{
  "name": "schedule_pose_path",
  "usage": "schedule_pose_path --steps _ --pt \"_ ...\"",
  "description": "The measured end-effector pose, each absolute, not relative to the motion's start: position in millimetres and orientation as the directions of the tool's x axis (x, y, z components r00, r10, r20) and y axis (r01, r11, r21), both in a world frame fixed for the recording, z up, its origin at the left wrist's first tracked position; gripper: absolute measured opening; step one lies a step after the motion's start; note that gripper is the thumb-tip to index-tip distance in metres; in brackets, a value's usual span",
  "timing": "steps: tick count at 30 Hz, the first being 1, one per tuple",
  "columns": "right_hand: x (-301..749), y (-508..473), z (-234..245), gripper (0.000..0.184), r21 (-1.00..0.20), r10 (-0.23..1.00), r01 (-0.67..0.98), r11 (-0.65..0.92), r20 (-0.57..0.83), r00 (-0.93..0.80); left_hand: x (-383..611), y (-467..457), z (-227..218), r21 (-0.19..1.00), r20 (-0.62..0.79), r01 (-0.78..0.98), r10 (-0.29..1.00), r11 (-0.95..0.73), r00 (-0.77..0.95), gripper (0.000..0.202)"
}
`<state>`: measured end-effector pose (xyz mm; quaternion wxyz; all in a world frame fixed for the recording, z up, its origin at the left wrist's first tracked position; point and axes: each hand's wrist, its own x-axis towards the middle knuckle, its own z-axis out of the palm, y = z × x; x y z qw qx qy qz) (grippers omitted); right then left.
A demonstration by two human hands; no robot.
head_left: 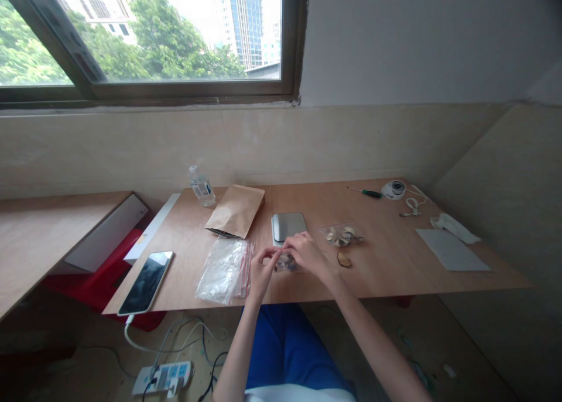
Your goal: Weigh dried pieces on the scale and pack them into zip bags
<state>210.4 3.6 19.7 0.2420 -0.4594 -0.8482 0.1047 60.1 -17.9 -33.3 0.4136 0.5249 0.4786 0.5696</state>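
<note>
My left hand (262, 267) and my right hand (306, 253) meet near the front edge of the wooden table (386, 267). Both pinch a small clear zip bag (285, 263) that holds dark and pale pieces. The fingers of each hand are closed on the bag. Just behind my hands lies a small grey scale (288, 224). A second filled clear bag (342, 235) rests to the right, and a single brown slice (344, 260) lies loose beside my right wrist. A stack of unfilled zip bags (225, 268) sits left of my left hand.
A brown paper pouch (236, 210) and a water bottle (202, 186) stand at the back left. A phone (146, 281) lies at the left front corner, on a cable. A screwdriver (365, 192), tape roll (393, 189), white cord and grey sheet (451, 248) occupy the right.
</note>
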Motion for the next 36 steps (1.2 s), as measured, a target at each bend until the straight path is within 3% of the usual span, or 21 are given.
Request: schedule_pose_path --steps 4,11,18,23,30,36 --pt "204 4 7 0.022 -0.314 0.808 0.759 0.571 0.382 -0.449 61 -19 -34 0.974 0.226 0.044 0.967 -0.222 -0.117 0.019" --pt "216 6 -1 0.014 -0.341 0.808 0.743 0.576 0.378 -0.452 55 -19 -38 0.976 0.217 0.053 0.967 -0.212 -0.131 0.021" --pt "219 7 -5 0.024 -0.269 0.807 0.778 0.568 0.367 -0.463 59 -20 -35 0.977 0.210 0.050 0.972 -0.206 -0.108 0.023" --pt "217 6 -4 0.018 -0.265 0.743 0.705 0.658 0.381 -0.550 57 -20 -35 0.977 0.210 0.056 0.974 -0.205 -0.090 0.022" --pt "220 8 -10 0.022 -0.258 0.805 0.777 0.574 0.353 -0.478 53 -16 -44 0.987 0.159 0.037 0.980 -0.155 -0.121 0.023" --pt "224 10 -15 0.019 -0.241 0.773 0.753 0.613 0.380 -0.508 51 -14 -47 0.990 0.135 -0.009 0.975 -0.138 -0.177 0.024"
